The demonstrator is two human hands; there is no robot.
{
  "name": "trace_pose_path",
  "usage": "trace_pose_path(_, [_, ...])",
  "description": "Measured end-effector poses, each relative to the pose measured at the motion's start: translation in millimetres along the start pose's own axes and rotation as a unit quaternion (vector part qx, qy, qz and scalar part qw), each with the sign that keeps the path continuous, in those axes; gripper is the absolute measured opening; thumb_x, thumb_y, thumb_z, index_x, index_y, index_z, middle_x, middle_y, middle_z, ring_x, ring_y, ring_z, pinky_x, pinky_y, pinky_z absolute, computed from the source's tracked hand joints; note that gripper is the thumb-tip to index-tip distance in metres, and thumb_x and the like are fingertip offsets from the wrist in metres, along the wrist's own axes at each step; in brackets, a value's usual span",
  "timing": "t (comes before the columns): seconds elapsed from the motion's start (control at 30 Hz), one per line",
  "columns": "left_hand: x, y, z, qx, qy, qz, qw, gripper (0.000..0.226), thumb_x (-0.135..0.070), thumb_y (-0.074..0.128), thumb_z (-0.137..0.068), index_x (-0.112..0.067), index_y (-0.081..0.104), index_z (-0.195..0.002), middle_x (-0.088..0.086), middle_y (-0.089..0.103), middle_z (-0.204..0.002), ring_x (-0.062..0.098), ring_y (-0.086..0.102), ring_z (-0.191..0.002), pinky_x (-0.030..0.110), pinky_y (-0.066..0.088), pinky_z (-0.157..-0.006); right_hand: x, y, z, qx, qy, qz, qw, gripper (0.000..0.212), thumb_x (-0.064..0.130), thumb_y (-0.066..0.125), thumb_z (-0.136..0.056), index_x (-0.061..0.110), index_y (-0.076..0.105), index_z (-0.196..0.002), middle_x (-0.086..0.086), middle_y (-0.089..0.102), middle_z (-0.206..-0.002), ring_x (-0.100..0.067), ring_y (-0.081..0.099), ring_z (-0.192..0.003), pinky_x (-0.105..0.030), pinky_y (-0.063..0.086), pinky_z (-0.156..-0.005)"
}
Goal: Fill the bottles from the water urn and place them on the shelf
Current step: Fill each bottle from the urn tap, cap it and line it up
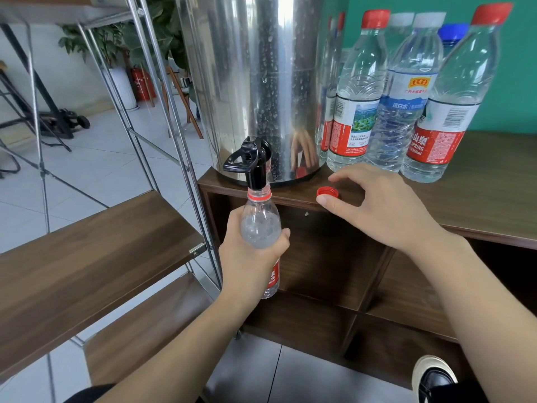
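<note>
While the left hand wraps its fingers and thumb round the middle of the open bottle, it holds the bottle upright with its mouth right under the black tap of the water urn, evidently so the water can run straight into the neck. Whether water is flowing I cannot tell; the upper part of the bottle looks misted. To the left, and lower than the cabinet top, the wooden boards of the metal-framed shelf stand close by, a short reach for a filled bottle. The right hand lies over the front edge of the cabinet top, fingers loosely spread and holding nothing, its thumb tip just beside the red cap. The cap rests open side up near the edge, probably parked there so it is ready to go back on once the bottle is full. Behind the right hand, a cluster of capped bottles stands upright on the cabinet, just beside the urn, against the green wall. The urn itself sits at the cabinet's corner so that its tap overhangs the edge, leaving room for a bottle beneath
</note>
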State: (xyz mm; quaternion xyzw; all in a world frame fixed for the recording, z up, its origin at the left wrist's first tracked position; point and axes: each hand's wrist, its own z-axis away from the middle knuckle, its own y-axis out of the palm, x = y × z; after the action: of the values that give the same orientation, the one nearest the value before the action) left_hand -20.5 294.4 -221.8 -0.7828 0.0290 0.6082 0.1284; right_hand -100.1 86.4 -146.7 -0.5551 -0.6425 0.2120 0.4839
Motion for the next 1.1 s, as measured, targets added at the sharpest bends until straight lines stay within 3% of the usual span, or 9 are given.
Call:
trace_pose_path(0.17, [2, 1, -1, -0.001, 0.003, 0.0, 1.0, 0.058, -0.033, 0.09, -0.078, -0.038, 0.055, -0.124, -0.018, 0.066, -0.109, 0.0, 0.064, -0.104, 0.025, 0.053, -0.091, 28, -10, -3, -0.052, -0.054, -0.029, 0.997, 0.055, 0.072, 0.051, -0.088, 0.029, 0.068, -0.117, 0.013, 0.067, -0.119, -0.008, 0.06, -0.113, -0.039, 0.051, -0.097])
trace_pose_path(0.3, [4, 1, 0, 0.001, 0.013, 0.0, 1.0, 0.061, -0.033, 0.09, -0.079, -0.035, 0.054, -0.128, -0.017, 0.065, -0.111, 0.001, 0.064, -0.105, 0.03, 0.055, -0.095, 57, -15, -4, -0.097, -0.11, -0.07, 0.987, 0.047, 0.064, 0.057, -0.091, 0.025, 0.071, -0.114, 0.011, 0.068, -0.114, -0.007, 0.063, -0.109, -0.036, 0.051, -0.096])
trace_pose_path(0.43, [4, 1, -1, -0.001, 0.017, 0.011, 1.0, 0.059, -0.032, 0.09, -0.078, -0.035, 0.055, -0.125, -0.016, 0.067, -0.11, 0.003, 0.066, -0.104, 0.038, 0.057, -0.097, 79, -14, -5, -0.122, -0.166, -0.089, 0.974, 0.042, 0.053, 0.065, -0.093, 0.018, 0.07, -0.116, 0.007, 0.067, -0.117, -0.004, 0.061, -0.11, -0.016, 0.044, -0.096])
trace_pose_path(0.5, [3, 2, 0, 0.0, 0.011, 0.019, 1.0, 0.059, -0.033, 0.09, -0.077, -0.037, 0.055, -0.125, -0.016, 0.068, -0.109, 0.002, 0.066, -0.102, 0.041, 0.058, -0.097, 87, -12, -6, -0.127, -0.192, -0.099, 0.968, 0.041, 0.046, 0.069, -0.093, 0.014, 0.07, -0.119, 0.004, 0.066, -0.121, -0.004, 0.059, -0.114, -0.013, 0.041, -0.1])
trace_pose_path(0.67, [3, 3, 0, -0.004, -0.003, 0.031, 1.0, 0.056, -0.036, 0.089, -0.074, -0.045, 0.055, -0.117, -0.02, 0.07, -0.106, 0.0, 0.068, -0.099, 0.043, 0.058, -0.095, 96, -2, -12, -0.112, -0.225, -0.123, 0.96, 0.037, 0.039, 0.073, -0.093, 0.017, 0.072, -0.122, 0.003, 0.063, -0.131, -0.005, 0.058, -0.121, -0.021, 0.043, -0.106])
trace_pose_path(0.9, [4, 3, -2, -0.007, -0.003, 0.032, 0.999, 0.056, -0.03, 0.091, -0.075, -0.04, 0.057, -0.119, -0.019, 0.07, -0.105, 0.001, 0.068, -0.098, 0.041, 0.058, -0.095, 99, -2, -20, -0.125, -0.242, -0.149, 0.951, 0.028, 0.031, 0.075, -0.091, 0.013, 0.077, -0.112, -0.002, 0.069, -0.125, -0.003, 0.061, -0.115, -0.015, 0.043, -0.104])
trace_pose_path(1.1, [4, 2, -2, -0.006, -0.001, 0.038, 0.999, 0.056, -0.03, 0.09, -0.074, -0.04, 0.057, -0.118, -0.019, 0.07, -0.105, 0.003, 0.069, -0.098, 0.042, 0.059, -0.094, 102, 1, -20, -0.132, -0.253, -0.148, 0.947, 0.026, 0.028, 0.074, -0.092, 0.012, 0.078, -0.111, -0.004, 0.07, -0.124, -0.007, 0.065, -0.114, -0.021, 0.048, -0.103])
